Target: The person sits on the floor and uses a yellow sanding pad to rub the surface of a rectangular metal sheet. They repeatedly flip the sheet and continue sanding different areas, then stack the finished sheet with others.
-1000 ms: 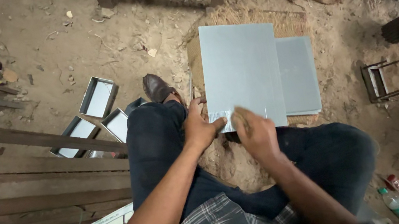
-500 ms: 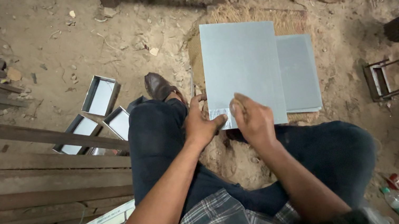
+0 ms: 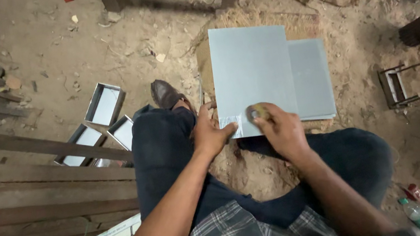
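1. Landmark: the grey metal sheet [image 3: 251,75], lying flat on a low block on the sandy floor [image 3: 98,51], just ahead of the seated person's knees. A second, darker sheet [image 3: 311,78] lies under it, showing out past its right edge.
2. Left hand [image 3: 211,134] rests at the sheet's near left corner, fingertips flat on the metal. Grip apart, closed on nothing; it reads as a steadying press.
3. Right hand [image 3: 281,130] sits at the sheet's near edge, just right of the left hand. Grip clamped on a small round tool [image 3: 257,112], yellowish, its face against the metal. What kind of tool it is cannot be made out.
4. Near corner, between the hands: a patch [image 3: 231,124] brighter than the rest of the sheet.
5. Step in hand, as I judge it: working or marking the near corner strip with the tool while the other hand pins the sheet.
6. Next move calls for firm downward hold at the left corner so the sheet does not slide on the one beneath, and fingers kept clear of the cut edge.
7. Left of the sheet, well apart: three shallow metal trays [image 3: 104,104] on the floor, and stacked wooden planks [image 3: 25,192] beyond them.
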